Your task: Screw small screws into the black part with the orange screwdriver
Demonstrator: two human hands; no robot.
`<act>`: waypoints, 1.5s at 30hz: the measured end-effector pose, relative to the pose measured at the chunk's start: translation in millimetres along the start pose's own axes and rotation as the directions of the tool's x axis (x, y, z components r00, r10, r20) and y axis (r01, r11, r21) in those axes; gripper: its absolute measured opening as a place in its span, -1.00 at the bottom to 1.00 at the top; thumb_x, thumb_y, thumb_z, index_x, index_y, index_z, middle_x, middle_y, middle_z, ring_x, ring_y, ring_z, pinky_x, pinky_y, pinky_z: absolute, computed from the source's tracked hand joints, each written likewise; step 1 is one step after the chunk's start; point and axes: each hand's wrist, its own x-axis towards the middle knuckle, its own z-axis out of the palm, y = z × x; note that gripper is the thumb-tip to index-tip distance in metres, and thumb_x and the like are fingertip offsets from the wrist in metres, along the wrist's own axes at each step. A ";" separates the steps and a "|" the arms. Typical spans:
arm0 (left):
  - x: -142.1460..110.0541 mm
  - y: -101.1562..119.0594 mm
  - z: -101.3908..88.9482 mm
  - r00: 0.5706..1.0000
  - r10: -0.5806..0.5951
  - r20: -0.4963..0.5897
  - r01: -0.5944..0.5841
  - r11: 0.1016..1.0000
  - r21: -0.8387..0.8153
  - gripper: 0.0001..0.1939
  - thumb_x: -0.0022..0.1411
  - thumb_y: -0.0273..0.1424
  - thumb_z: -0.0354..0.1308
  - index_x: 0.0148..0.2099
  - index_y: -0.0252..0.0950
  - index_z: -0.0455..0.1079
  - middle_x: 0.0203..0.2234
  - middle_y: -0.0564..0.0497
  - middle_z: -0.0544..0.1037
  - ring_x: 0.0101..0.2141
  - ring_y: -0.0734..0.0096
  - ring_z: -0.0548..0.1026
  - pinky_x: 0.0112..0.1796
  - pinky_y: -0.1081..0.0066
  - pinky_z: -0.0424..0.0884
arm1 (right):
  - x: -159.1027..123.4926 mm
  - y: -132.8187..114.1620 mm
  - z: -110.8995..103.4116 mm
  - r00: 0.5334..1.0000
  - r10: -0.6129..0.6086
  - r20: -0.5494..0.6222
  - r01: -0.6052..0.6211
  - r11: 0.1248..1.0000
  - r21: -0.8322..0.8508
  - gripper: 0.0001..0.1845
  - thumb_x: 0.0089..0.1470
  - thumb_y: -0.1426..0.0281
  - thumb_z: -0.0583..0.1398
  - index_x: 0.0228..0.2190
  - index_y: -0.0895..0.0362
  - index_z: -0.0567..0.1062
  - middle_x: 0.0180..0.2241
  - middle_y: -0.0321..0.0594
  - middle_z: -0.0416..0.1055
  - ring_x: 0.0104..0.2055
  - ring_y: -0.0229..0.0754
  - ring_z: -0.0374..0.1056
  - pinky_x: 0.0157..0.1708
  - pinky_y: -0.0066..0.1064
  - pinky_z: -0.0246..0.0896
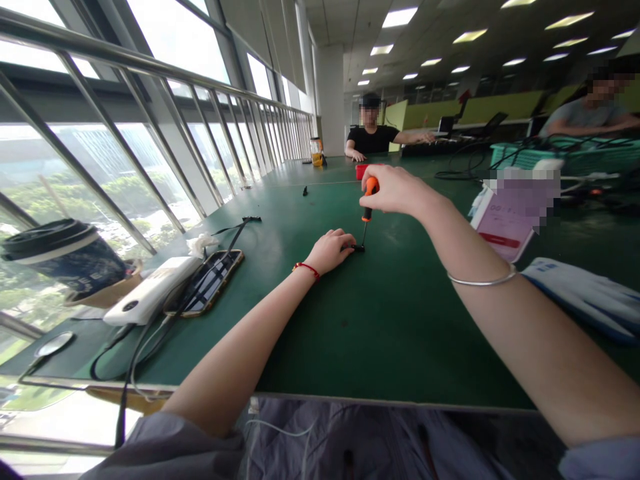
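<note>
My right hand (395,190) grips an orange and black screwdriver (371,193) from above by its handle. The shaft points down, nearly upright, and its tip meets a small black part (358,247) on the green table (400,320). Against the table, my left hand (331,251) pinches that part at its left end with closed fingers. What kind of part it is, and whether a screw sits under the tip, is too small to tell. Another small black piece (305,191) lies farther off on the tabletop.
At left are a phone (210,283) with cables, a white box-like device (150,290) and a lidded cup (65,257) by the railing (150,60). Gloves (585,290), a propped phone (517,213) and a green basket (525,157) are at right. Two people sit beyond.
</note>
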 end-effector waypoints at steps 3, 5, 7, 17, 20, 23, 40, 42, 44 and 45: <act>0.0 -0.4 0.4 1.000 -0.001 0.000 0.001 1.000 0.004 -0.81 0.24 -0.40 0.04 -0.13 -0.26 0.43 -0.26 -0.05 0.44 -0.21 0.29 0.40 -0.09 0.29 0.34 | 1.2 1.9 0.7 1.000 0.030 0.009 -0.030 1.000 -0.009 -0.72 -0.11 0.27 0.20 -0.29 0.08 0.44 -0.43 -0.24 0.44 -0.41 -0.15 0.36 -0.40 -0.35 0.15; 0.1 -0.5 0.8 1.000 0.001 0.001 -0.001 1.000 0.007 -0.80 0.23 -0.40 0.04 -0.13 -0.27 0.43 -0.25 -0.05 0.44 -0.21 0.29 0.40 -0.10 0.29 0.34 | 1.6 2.4 0.4 0.996 0.067 0.062 -0.068 0.998 0.009 -0.75 -0.05 0.22 0.18 -0.33 0.10 0.46 -0.56 -0.27 0.40 -0.50 -0.17 0.34 -0.41 -0.33 0.17; 0.3 -0.7 1.1 1.000 0.000 -0.001 0.000 1.000 0.004 -0.80 0.23 -0.40 0.03 -0.14 -0.26 0.43 -0.26 -0.05 0.44 -0.22 0.29 0.40 -0.10 0.29 0.35 | 1.6 1.8 -0.5 0.990 0.075 0.122 -0.082 0.995 0.052 -0.75 -0.01 0.19 0.17 -0.37 0.10 0.47 -0.65 -0.28 0.36 -0.55 -0.17 0.34 -0.42 -0.32 0.20; -0.4 -1.5 1.8 1.000 -0.007 -0.016 0.007 1.000 -0.008 -0.82 0.21 -0.39 0.05 -0.17 -0.26 0.42 -0.28 -0.04 0.44 -0.23 0.29 0.40 -0.10 0.27 0.35 | -8.6 -13.2 -19.6 0.902 -0.020 0.430 -0.059 0.984 0.168 -0.86 -0.01 0.33 0.19 -0.54 0.10 0.48 -0.63 -0.24 0.39 -0.58 -0.21 0.34 -0.48 -0.36 0.25; 0.0 -2.7 3.4 1.000 -0.008 -0.026 0.007 1.000 -0.029 -0.83 0.20 -0.38 0.06 -0.18 -0.27 0.42 -0.28 -0.03 0.44 -0.24 0.30 0.40 -0.11 0.29 0.35 | -4.7 -11.0 -22.1 0.959 -0.014 0.285 -0.043 0.981 0.192 -0.90 -0.02 0.35 0.19 -0.47 0.11 0.47 -0.59 -0.22 0.41 -0.53 -0.19 0.36 -0.46 -0.36 0.26; 0.5 -4.3 4.5 0.999 -0.027 -0.040 0.024 0.998 -0.057 -0.83 0.19 -0.37 0.07 -0.20 -0.27 0.43 -0.30 -0.03 0.45 -0.25 0.30 0.41 -0.14 0.30 0.37 | 0.8 3.6 -7.3 0.971 -0.033 0.238 -0.016 0.979 0.202 -0.87 -0.07 0.37 0.20 -0.38 0.11 0.46 -0.50 -0.22 0.44 -0.48 -0.20 0.37 -0.46 -0.39 0.24; 1.6 -4.8 8.0 0.991 -0.064 -0.118 0.027 0.955 -0.294 -0.86 0.13 -0.36 0.15 -0.27 -0.28 0.47 -0.35 0.02 0.47 -0.32 0.42 0.46 -0.21 0.40 0.41 | -37.4 61.9 112.6 0.998 -0.033 0.050 0.017 0.956 0.292 -0.81 0.00 0.26 0.17 -0.29 0.02 0.47 -0.16 -0.23 0.46 -0.13 -0.09 0.36 -0.28 -0.37 0.17; 1.5 -3.5 8.1 0.989 -0.048 -0.141 0.005 0.958 -0.287 -0.83 0.11 -0.33 0.18 -0.24 -0.29 0.47 -0.32 0.00 0.47 -0.30 0.40 0.46 -0.22 0.39 0.41 | -37.6 62.5 111.7 0.998 -0.036 0.042 0.023 0.961 0.275 -0.80 0.01 0.26 0.16 -0.29 0.02 0.47 -0.16 -0.21 0.45 -0.14 -0.09 0.36 -0.30 -0.37 0.16; 1.2 -1.9 7.5 0.985 -0.029 -0.170 -0.020 0.959 -0.283 -0.77 0.10 -0.30 0.20 -0.20 -0.30 0.47 -0.29 -0.02 0.48 -0.28 0.38 0.46 -0.20 0.38 0.41 | -38.9 62.2 110.4 0.998 -0.049 0.040 0.039 0.973 0.227 -0.79 0.02 0.24 0.14 -0.28 0.01 0.48 -0.19 -0.20 0.44 -0.18 -0.09 0.36 -0.34 -0.37 0.15; 1.1 -1.1 7.0 0.982 -0.023 -0.186 -0.031 0.959 -0.283 -0.75 0.10 -0.28 0.20 -0.18 -0.30 0.48 -0.28 -0.02 0.48 -0.26 0.37 0.46 -0.19 0.37 0.41 | -39.9 61.6 109.4 0.997 -0.062 0.039 0.053 0.979 0.198 -0.78 0.02 0.23 0.14 -0.28 0.00 0.48 -0.21 -0.20 0.43 -0.20 -0.09 0.36 -0.37 -0.37 0.14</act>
